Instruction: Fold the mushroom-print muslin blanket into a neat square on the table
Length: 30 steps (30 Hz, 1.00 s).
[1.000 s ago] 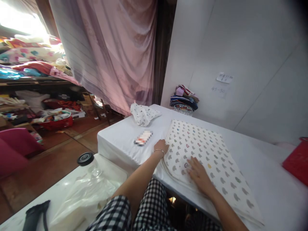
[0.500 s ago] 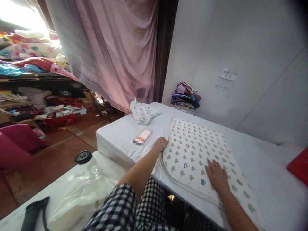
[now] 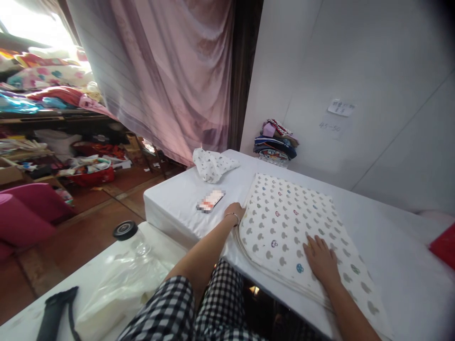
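the right hand point(image 3: 323, 260) lies palm down on the folded patterned cloth point(image 3: 284, 215) — fingers extended and slightly parted, pressing on the top layer and grasping nothing. the left hand point(image 3: 234, 212) is at the cloth's left edge, its fingertips hidden — whether it pinches the layers or only touches them, i cannot tell. the cloth lies flat on the white-covered table point(image 3: 174, 201), with a pixelated object point(image 3: 211, 201) near the left hand.

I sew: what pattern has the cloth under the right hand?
White cloth, mostly grey motifs; best in head view.
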### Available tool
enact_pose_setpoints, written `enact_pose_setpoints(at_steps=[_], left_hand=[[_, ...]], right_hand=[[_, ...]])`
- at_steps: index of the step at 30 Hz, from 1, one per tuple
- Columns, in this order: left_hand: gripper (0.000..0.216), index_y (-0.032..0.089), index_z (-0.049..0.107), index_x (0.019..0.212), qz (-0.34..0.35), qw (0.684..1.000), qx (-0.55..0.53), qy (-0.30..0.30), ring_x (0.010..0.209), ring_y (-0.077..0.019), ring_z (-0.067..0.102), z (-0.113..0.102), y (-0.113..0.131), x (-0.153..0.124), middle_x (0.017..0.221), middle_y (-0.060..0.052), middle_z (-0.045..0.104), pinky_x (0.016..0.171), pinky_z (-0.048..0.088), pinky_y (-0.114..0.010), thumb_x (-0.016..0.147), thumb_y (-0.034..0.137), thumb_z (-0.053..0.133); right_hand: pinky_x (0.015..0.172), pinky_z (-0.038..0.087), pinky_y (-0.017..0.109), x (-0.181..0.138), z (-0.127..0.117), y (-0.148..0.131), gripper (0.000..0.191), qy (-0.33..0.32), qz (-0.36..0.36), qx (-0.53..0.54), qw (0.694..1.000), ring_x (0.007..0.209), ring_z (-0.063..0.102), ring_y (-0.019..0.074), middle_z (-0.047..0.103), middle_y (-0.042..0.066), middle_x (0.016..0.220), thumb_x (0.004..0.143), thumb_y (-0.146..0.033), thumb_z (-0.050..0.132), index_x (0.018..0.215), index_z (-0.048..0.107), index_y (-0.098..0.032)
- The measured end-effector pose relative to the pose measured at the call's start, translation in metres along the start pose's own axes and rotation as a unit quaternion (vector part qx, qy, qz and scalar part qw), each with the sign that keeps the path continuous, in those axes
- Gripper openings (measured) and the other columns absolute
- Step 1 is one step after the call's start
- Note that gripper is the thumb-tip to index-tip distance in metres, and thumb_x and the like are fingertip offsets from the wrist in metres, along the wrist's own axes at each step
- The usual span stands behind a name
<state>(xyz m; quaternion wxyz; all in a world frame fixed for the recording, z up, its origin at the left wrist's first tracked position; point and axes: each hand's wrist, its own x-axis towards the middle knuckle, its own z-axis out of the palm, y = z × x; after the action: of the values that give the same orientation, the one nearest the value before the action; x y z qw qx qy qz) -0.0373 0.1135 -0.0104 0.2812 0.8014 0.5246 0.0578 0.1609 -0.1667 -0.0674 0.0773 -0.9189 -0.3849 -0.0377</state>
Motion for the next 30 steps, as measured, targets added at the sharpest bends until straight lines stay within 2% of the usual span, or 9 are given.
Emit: enact_pose_setpoints(at_steps=[5,12,18,21,25,30], left_hand=[[0.022,0.02,0.061,0.085,0.008,1.0,0.004,0.007,0.086,-0.022,0.06,0.002,-0.006,-0.015,0.094,-0.008,0.065,0.07,0.046,-0.028,0.072,0.036,0.053],[0.016,0.021,0.061,0.077,0.026,0.999,0.02,-0.015,0.083,-0.0227,0.061,0.001,-0.016,-0.03,0.091,-0.007,0.065,0.068,0.047,-0.03,0.07,0.034,0.055],[0.018,0.019,0.061,0.077,0.024,0.999,0.029,-0.019,0.083,-0.0232,0.061,-0.006,-0.019,-0.034,0.092,-0.008,0.065,0.07,0.048,-0.031,0.073,0.035,0.053],[0.019,0.02,0.062,0.077,0.026,0.999,0.029,-0.033,0.081,-0.0221,0.061,-0.006,-0.021,-0.038,0.091,-0.007,0.065,0.068,0.048,-0.03,0.072,0.035,0.053],[0.016,0.02,0.062,0.077,0.032,0.998,0.032,-0.053,0.078,-0.0213,0.061,-0.006,-0.024,-0.045,0.088,-0.006,0.065,0.065,0.048,-0.028,0.069,0.033,0.056],[0.017,0.02,0.063,0.08,0.033,0.998,0.036,-0.029,0.086,-0.0219,0.06,-0.006,-0.028,-0.054,0.092,-0.007,0.065,0.071,0.046,-0.029,0.071,0.032,0.055]], right_hand=[[0.103,0.019,0.046,0.0,-0.003,-0.001,0.058,-0.008,0.009,0.004,1.0,0.13,0.023,0.0236,0.03,0.005,0.141,0.084,-0.049,0.021,0.132,0.04,-0.022],[0.103,0.018,0.049,0.003,0.0,0.002,0.057,-0.012,0.007,0.012,1.0,0.131,0.022,0.0238,0.03,0.006,0.142,0.084,-0.049,0.023,0.132,0.04,-0.023],[0.104,0.02,0.049,0.006,-0.012,0.006,0.058,-0.07,0.021,0.069,0.995,0.131,0.022,0.0245,0.031,0.008,0.141,0.082,-0.049,0.028,0.129,0.045,-0.019],[0.104,0.022,0.046,-0.009,-0.019,-0.006,0.058,-0.05,-0.027,0.108,0.992,0.132,0.022,0.0237,0.033,0.007,0.14,0.082,-0.05,0.028,0.128,0.046,-0.018],[0.106,0.022,0.042,-0.04,-0.025,-0.036,0.056,-0.067,-0.145,0.132,0.978,0.132,0.021,0.0225,0.032,0.005,0.141,0.084,-0.051,0.03,0.129,0.045,-0.02],[0.108,0.015,0.045,-0.065,-0.022,-0.06,0.053,-0.087,-0.24,0.095,0.962,0.133,0.018,0.0219,0.025,0.003,0.144,0.088,-0.051,0.029,0.132,0.041,-0.024]])
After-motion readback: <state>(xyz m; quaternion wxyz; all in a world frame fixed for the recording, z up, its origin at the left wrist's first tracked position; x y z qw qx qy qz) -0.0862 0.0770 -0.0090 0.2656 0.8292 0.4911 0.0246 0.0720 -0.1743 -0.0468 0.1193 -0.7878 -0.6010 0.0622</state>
